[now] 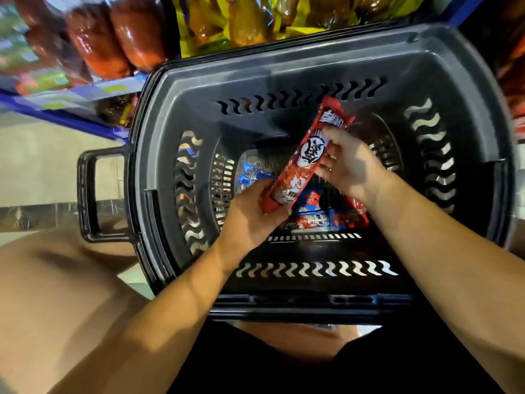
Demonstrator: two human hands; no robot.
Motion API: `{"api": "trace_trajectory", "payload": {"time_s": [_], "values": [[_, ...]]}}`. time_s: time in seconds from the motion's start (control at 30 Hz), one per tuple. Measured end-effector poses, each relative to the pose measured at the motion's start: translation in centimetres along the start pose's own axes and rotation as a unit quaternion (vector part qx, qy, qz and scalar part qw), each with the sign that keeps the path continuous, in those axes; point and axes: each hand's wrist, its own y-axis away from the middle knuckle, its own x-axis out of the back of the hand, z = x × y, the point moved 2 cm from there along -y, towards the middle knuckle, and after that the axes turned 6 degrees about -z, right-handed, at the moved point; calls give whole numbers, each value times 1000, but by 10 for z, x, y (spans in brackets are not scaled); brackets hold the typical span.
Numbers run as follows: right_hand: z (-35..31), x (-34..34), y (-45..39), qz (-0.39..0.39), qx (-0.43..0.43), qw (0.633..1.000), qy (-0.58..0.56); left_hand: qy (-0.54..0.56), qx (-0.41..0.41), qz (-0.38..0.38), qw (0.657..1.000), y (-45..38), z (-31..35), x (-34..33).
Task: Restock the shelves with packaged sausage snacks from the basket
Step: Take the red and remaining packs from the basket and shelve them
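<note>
Hands lifting red pack (305, 155) over basket (284, 66), both on it.
Left hand (252, 214) curls fingers round the pack's lower end; right hand (349, 163) pinches its upper half, thumb on the front, fingers behind. Pack tilts, top toward the far wall, above more red and blue packs (321, 214) on the basket floor. Likely light, glossy film so slippery; stiff sausage core, soft crimped ends. Best gripped round the mid-body, not the end seals. Shelves (71, 95) with bagged goods sit behind the basket, near; shelving not yet done.
</note>
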Motion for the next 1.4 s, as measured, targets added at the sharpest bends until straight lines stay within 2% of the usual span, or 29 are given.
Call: {"api": "trace_trajectory", "payload": {"time_s": [0.13, 0.27, 0.43, 0.5, 0.57, 0.63, 0.7, 0.77, 0.83, 0.97, 1.07, 1.17, 1.23, 1.3, 1.4], "values": [[-5, 1, -1, -9, 9, 1000, -6, 78, 53, -50, 994, -2, -9, 0], [-5, 7, 2, 2, 28, 996, -83, 171, 103, -46, 979, -7, -15, 20], [6, 24, 3, -8, 21, 997, -68, 241, 111, 2, 964, -11, -11, 68], [13, 26, 4, -21, 9, 1000, -22, 301, 98, 31, 948, -14, -7, 81], [20, 27, 8, -69, -9, 996, 50, 376, 89, 75, 919, -20, -6, 89], [30, 22, 13, -127, -37, 985, 112, 445, 94, 124, 882, -27, -3, 94], [38, 11, 16, -166, -50, 964, 201, 471, 76, 137, 868, -33, 6, 90], [43, -3, 16, -174, -37, 943, 283, 449, 52, 118, 884, -39, 15, 75], [44, -13, 16, -167, -9, 930, 328, 381, 44, 103, 918, -42, 18, 57], [44, -19, 22, -149, 36, 918, 366, 228, 43, 54, 971, -43, 17, 32], [45, -12, 20, -157, -6, 913, 377, 162, 36, 14, 986, -42, 14, 23], [46, 14, 8, -173, -64, 869, 460, 149, 61, 2, 987, -42, 2, 18], [47, 44, -5, -113, -101, 862, 483, 170, 76, -9, 983, -38, -5, 12], [49, 76, -21, 3, -114, 869, 481, 213, 100, -24, 972, -32, -13, 5], [59, 113, -41, 164, -140, 831, 512, 229, 137, -64, 962, -28, -22, -3]]}}
